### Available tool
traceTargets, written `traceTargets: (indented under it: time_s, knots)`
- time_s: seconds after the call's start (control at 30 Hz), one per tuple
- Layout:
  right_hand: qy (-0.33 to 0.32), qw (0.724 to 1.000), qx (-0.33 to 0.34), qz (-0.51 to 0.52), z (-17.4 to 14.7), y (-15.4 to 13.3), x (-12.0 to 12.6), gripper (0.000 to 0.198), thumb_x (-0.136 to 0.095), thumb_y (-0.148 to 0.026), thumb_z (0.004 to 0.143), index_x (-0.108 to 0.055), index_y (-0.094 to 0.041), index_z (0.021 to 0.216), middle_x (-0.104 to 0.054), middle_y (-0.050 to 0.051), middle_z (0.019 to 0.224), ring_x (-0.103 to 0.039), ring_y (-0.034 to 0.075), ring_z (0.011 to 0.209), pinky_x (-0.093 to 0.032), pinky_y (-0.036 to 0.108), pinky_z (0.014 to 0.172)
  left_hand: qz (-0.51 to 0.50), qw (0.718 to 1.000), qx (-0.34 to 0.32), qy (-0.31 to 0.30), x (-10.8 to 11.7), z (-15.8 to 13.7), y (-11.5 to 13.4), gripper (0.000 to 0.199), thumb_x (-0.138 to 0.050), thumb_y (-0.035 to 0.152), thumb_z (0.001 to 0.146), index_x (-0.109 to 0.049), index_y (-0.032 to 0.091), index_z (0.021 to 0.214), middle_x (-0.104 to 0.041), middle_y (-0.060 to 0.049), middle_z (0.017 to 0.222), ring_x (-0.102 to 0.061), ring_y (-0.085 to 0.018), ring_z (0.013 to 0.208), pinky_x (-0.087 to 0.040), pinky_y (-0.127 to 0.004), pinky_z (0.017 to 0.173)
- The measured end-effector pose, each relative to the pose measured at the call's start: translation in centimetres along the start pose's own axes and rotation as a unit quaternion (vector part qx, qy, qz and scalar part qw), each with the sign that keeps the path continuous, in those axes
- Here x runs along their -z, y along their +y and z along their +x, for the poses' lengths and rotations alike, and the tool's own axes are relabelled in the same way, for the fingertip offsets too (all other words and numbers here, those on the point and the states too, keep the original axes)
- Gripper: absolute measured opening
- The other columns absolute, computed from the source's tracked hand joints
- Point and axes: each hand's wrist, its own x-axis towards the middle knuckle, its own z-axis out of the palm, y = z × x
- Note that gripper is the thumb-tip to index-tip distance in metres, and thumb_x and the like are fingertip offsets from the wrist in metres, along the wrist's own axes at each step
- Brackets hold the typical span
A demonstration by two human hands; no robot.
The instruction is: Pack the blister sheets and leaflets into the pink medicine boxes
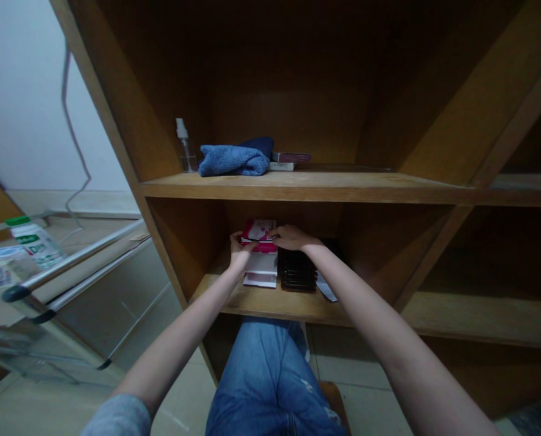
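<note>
On the lower shelf, a pink and white box (258,229) lies on top of a stack of small boxes. My left hand (239,249) is closed around its left side, the thumb across the front edge. From the right, my right hand (292,237) closes its fingers on the box's right edge. Under it sit white boxes (261,264), the lowest with its front end showing. Just right of this stack stands a pile of dark, glossy flat items (298,271), whose kind I cannot make out. A white folded paper (326,287) lies beside that pile.
Above, the upper shelf (325,189) holds a clear spray bottle (186,151), a folded blue towel (236,160) and small flat boxes (283,165). Left of the wooden cabinet stands a metal-framed cart (92,266) bearing a white bottle with a green cap (36,243).
</note>
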Motion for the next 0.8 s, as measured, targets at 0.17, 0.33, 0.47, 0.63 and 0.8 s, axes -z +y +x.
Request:
traceTargets:
  time_s: [0.17, 0.33, 0.47, 0.63, 0.8]
  knots:
    - [0.008, 1.0, -0.002, 0.007, 0.1, 0.1, -0.1, 0.031, -0.048, -0.027, 0.084, -0.066, -0.023, 0.109, -0.066, 0.005, 0.113, -0.06, 0.023, 0.105, -0.044, 0.028, 0.088, -0.008, 1.0, 0.023, 0.007, -0.3, 0.7, -0.1, 0.049, -0.065, 0.015, 0.055, -0.04, 0.022, 0.097, -0.055, 0.0, 0.087, -0.058, -0.014, 0.077, -0.048, -0.026, 0.068]
    - [0.011, 1.0, -0.005, 0.013, 0.4, 0.5, -0.4, 0.031, -0.05, -0.029, 0.083, -0.066, -0.024, 0.109, -0.066, 0.005, 0.113, -0.06, 0.024, 0.105, -0.045, 0.029, 0.087, -0.01, 0.999, 0.042, 0.018, -0.5, 1.0, 0.1, 0.048, -0.063, 0.014, 0.053, -0.043, 0.022, 0.095, -0.056, 0.001, 0.086, -0.059, -0.014, 0.074, -0.049, -0.026, 0.065]
    - [0.015, 1.0, -0.005, 0.018, 0.5, 0.8, -0.6, 0.031, -0.051, -0.028, 0.082, -0.066, -0.024, 0.109, -0.066, 0.005, 0.113, -0.06, 0.023, 0.105, -0.044, 0.028, 0.088, -0.013, 0.998, 0.051, 0.024, -0.6, 1.0, 0.3, 0.048, -0.064, 0.012, 0.052, -0.045, 0.022, 0.095, -0.056, 0.0, 0.086, -0.059, -0.014, 0.075, -0.05, -0.026, 0.065]
    - [0.02, 0.999, -0.006, 0.026, 0.7, 1.0, -0.9, 0.031, -0.051, -0.025, 0.082, -0.066, -0.023, 0.109, -0.065, 0.005, 0.115, -0.059, 0.022, 0.106, -0.044, 0.028, 0.089, -0.015, 0.998, 0.058, 0.021, -0.6, 1.1, 0.2, 0.048, -0.063, 0.012, 0.053, -0.046, 0.023, 0.097, -0.057, 0.001, 0.085, -0.06, -0.014, 0.072, -0.051, -0.027, 0.063]
    - [0.022, 0.999, -0.009, 0.034, 0.6, 1.0, -1.0, 0.03, -0.052, -0.024, 0.082, -0.066, -0.023, 0.108, -0.065, 0.005, 0.114, -0.059, 0.022, 0.106, -0.044, 0.027, 0.09, -0.009, 0.998, 0.066, 0.022, -0.6, 1.2, 0.2, 0.048, -0.061, 0.012, 0.054, -0.046, 0.023, 0.097, -0.059, 0.0, 0.085, -0.061, -0.015, 0.072, -0.051, -0.028, 0.063]
